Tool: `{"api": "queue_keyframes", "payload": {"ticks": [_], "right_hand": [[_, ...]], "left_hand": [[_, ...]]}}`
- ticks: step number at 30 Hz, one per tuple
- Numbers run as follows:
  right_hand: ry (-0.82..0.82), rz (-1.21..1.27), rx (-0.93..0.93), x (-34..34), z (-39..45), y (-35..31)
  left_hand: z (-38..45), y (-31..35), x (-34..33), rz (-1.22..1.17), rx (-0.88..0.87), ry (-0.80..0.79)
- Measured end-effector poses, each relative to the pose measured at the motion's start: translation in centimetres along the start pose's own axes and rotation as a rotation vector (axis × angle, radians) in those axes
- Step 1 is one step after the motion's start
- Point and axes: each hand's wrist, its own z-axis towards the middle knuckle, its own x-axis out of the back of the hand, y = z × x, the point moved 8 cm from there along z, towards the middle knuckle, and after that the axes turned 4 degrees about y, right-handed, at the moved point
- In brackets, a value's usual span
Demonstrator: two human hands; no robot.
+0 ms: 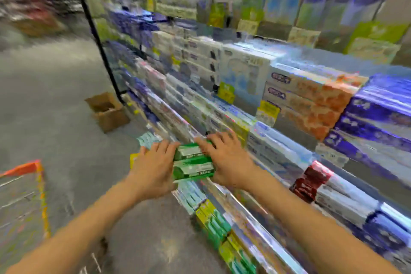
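I hold a small stack of green cartons point(192, 163) between both hands, in the air just in front of the edge of the lower shelf point(224, 189). I can make out 2 cartons, one lying on the other, long sides toward me. Their print is too blurred to read.

My left hand point(153, 167) wraps the left end of the stack, with the fingers curled over the top and the palm against the end. My right hand point(229, 160) clamps the right end, its fingers bent over the far upper edge. I cannot see either thumb clearly. Both forearms reach in from the bottom of the view.

Below the stack, rows of pale blue and green-and-yellow packs point(211, 222) lie flat along the lower shelf. To the right of my right hand stand dark red boxes point(311, 180), and above them are purple boxes point(378, 113) and orange-patterned boxes point(311, 100).

On the grey floor point(55, 95) to the left, an open cardboard box point(107, 111) sits near the black end post point(100, 46) of the shelving. An orange-rimmed cart point(29, 167) shows at the left edge. The whole view is smeared.
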Motion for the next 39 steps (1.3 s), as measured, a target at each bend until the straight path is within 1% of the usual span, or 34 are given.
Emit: {"api": "queue_keyframes", "payload": {"ticks": [1, 3, 6, 9, 11, 13, 15, 16, 17, 20, 21, 23, 24, 25, 26, 27, 29, 30, 33, 34, 36, 39], "right_hand": [[0.046, -0.002, 0.026, 1.6, 1.6, -1.2], [0.088, 0.02, 0.065, 4.0, 4.2, -3.9], [0.084, 0.043, 0.125, 5.8, 7.0, -8.7], [0.061, 0.121, 0.149, 6.7, 8.7, -14.8], [0.028, 0.203, 0.099, 6.9, 9.7, -19.1], [0.033, 0.299, -0.007, 7.2, 10.6, -23.6], [0.089, 0.509, -0.138, 8.0, 11.6, -28.4], [0.073, 0.657, -0.199, 8.0, 12.2, -31.1], [0.028, 0.819, -0.259, 7.2, 13.0, -33.7], [-0.265, 1.268, -0.455, 4.2, 14.3, -42.0], [-0.387, 1.392, -0.511, 3.3, 14.1, -44.9], [-0.653, 1.636, -0.577, 2.4, 12.5, -50.8], [-0.739, 1.715, -0.561, 2.1, 12.1, -53.5], [-0.769, 1.743, -0.539, 2.1, 11.8, -55.8], [-0.75, 1.753, -0.525, 2.0, 11.7, -57.7], [-0.689, 1.769, -0.533, 1.1, 12.1, -59.0], [-0.541, 1.775, -0.62, -0.3, 12.9, -60.2], [-0.513, 1.758, -0.652, -1.4, 13.1, -60.4], [-0.597, 1.715, -0.648, -4.5, 13.4, -61.1], [-0.636, 1.704, -0.636, -5.4, 13.5, -61.1], [-0.705, 1.713, -0.625, -6.5, 13.6, -61.1], [-0.782, 1.708, -0.594, -7.7, 14.4, -61.5]], "left_hand": [[-1.0, -1.4, 2.1, 0.031, 0.06, 0.024], [-3.3, -3.8, 5.7, 0.066, 0.149, 0.086], [-7.3, -6.9, 9.9, 0.117, 0.202, 0.162], [-12.6, -10.8, 11.6, 0.118, 0.296, 0.146], [-17.1, -13.4, 12.5, 0.127, 0.4, 0.118], [-22.4, -16.6, 13.0, 0.081, 0.55, 0.057], [-27.8, -19.8, 14.1, -0.015, 0.693, 0.088], [-30.5, -21.2, 14.9, -0.038, 0.75, 0.108], [-33.1, -22.7, 15.6, -0.033, 0.798, 0.123], [-39.7, -26.6, 17.3, -0.031, 0.949, 0.151], [-41.5, -27.5, 17.8, -0.042, 0.998, 0.178], [-44.3, -28.9, 18.3, -0.086, 1.074, 0.215], [-45.3, -29.4, 18.2, -0.108, 1.095, 0.218], [-46.0, -29.7, 17.8, -0.13, 1.11, 0.21], [-46.6, -29.8, 17.4, -0.16, 1.134, 0.2], [-47.1, -30.1, 16.8, -0.203, 1.161, 0.2], [-48.0, -30.4, 15.2, -0.366, 1.212, 0.193], [-48.4, -30.6, 14.3, -0.464, 1.237, 0.172], [-49.1, -31.7, 11.6, -0.753, 1.271, 0.084], [-49.4, -32.0, 11.0, -0.81, 1.276, 0.069], [-49.7, -32.9, 10.3, -0.853, 1.295, 0.034], [-50.4, -34.9, 8.4, -0.931, 1.383, 0.059]]}}
